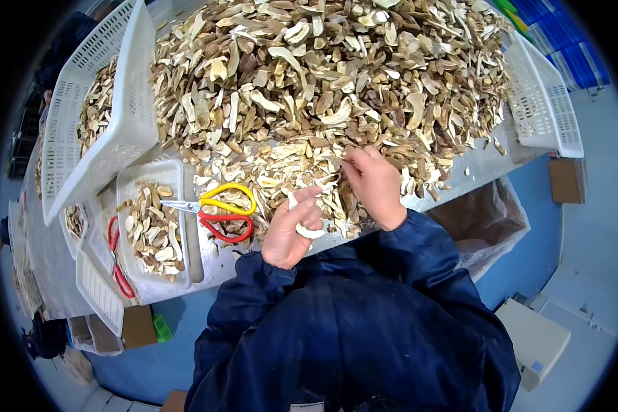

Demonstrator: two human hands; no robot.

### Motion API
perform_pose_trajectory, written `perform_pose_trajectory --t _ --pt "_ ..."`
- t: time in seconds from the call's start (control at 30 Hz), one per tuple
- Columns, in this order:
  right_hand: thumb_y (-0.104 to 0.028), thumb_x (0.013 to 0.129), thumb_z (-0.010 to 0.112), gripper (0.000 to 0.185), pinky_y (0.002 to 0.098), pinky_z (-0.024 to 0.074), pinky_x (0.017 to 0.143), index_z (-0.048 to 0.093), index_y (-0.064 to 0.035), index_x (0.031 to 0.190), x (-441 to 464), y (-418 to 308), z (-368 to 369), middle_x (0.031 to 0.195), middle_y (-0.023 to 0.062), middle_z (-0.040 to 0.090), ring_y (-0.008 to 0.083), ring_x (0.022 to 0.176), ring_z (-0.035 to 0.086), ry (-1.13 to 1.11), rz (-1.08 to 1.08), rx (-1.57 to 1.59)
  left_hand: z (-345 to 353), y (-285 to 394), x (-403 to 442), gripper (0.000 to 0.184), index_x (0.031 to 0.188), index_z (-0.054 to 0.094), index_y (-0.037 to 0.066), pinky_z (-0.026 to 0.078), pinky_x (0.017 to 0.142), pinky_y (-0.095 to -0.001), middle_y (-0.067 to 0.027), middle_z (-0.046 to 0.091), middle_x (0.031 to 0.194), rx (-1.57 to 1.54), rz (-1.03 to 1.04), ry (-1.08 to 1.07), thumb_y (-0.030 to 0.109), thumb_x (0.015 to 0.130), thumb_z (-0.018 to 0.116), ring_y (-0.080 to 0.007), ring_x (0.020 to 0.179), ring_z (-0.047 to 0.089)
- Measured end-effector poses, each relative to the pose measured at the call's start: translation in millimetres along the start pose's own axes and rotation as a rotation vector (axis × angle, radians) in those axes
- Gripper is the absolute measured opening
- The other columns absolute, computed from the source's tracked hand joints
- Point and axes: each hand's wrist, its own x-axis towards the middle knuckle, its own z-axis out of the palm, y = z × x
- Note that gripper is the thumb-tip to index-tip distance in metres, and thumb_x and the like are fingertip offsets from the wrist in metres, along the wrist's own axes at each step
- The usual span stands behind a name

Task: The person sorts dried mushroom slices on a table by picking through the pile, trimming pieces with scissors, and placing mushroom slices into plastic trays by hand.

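My left hand (293, 230) is closed around pale dried mushroom slices, whose white ends stick out above and below the fingers. Close by on the right, my right hand (376, 185) reaches over the near edge of the mushroom pile (336, 89), thumb and fingertips pinched together. Whatever is between those fingertips is too small to make out. Loose lighter slices (275, 168) lie on the metal table beneath both hands. Scissors (216, 209) with one yellow and one red handle rest left of my left hand, blades pointing at a clear plastic tub (187, 275) of slices.
A white slatted basket (127, 130) stands tilted on the left, and another white basket (546, 103) sits at the right edge. Red-handled scissors (120, 278) lie beside the tub. Below the table's right side is a lined box (487, 230). Blue crates (563, 48) stand behind.
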Motion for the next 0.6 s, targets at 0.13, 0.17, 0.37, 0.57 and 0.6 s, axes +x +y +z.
perform_pose_trajectory --t 0.13,0.17,0.37,0.57,0.6 --pt "-0.009 0.078 0.07 0.01 0.026 0.0413 0.057 0.065 -0.0032 0.084 -3 -10 -29 0.074 0.0021 0.052 0.0134 0.065 0.053 -0.415 0.12 0.66 11 -5 0 0.022 0.109 0.055 0.002 0.036 0.058 -0.0211 0.0033 0.047 0.075 0.31 0.189 0.068 0.008 0.089 0.061 -0.0048 0.063 0.041" --pt "-0.008 0.08 0.068 0.009 0.0234 0.0392 0.059 0.065 -0.0011 0.085 -5 -12 -31 0.074 0.0002 0.05 0.0094 0.068 0.05 -0.552 0.138 0.779 11 -5 1 0.02 0.106 0.055 0.003 0.035 0.057 -0.0208 0.0031 0.048 0.076 0.338 0.181 0.077 0.009 0.089 0.062 -0.0049 0.062 0.041" --pt "-0.012 0.088 0.062 0.012 0.0178 0.0395 0.061 0.061 -0.0018 0.095 -22 -10 -33 0.087 -0.0006 0.057 0.0044 0.074 0.051 -0.614 0.563 1.193 15 -8 2 0.011 0.096 0.056 0.005 0.032 0.054 -0.0199 0.0024 0.051 0.076 0.302 0.253 0.128 0.009 0.088 0.063 -0.0045 0.06 0.04" --pt "-0.01 0.089 0.062 0.01 0.0179 0.0405 0.061 0.06 -0.0019 0.094 -39 -20 -17 0.08 -0.0035 0.056 0.002 0.071 0.049 -0.461 0.386 1.026 15 -14 0 0.01 0.096 0.057 0.003 0.03 0.05 -0.0198 0.0024 0.051 0.074 0.513 0.23 0.122 0.006 0.088 0.062 -0.0036 0.057 0.04" --pt "-0.011 0.089 0.062 0.01 0.0181 0.0408 0.061 0.06 -0.0019 0.093 -39 -20 -17 0.079 -0.0039 0.056 0.002 0.07 0.049 -0.463 0.382 0.97 13 -14 -1 0.01 0.096 0.057 0.003 0.03 0.05 -0.0197 0.0025 0.051 0.073 0.52 0.217 0.123 0.007 0.088 0.062 -0.0037 0.056 0.04"
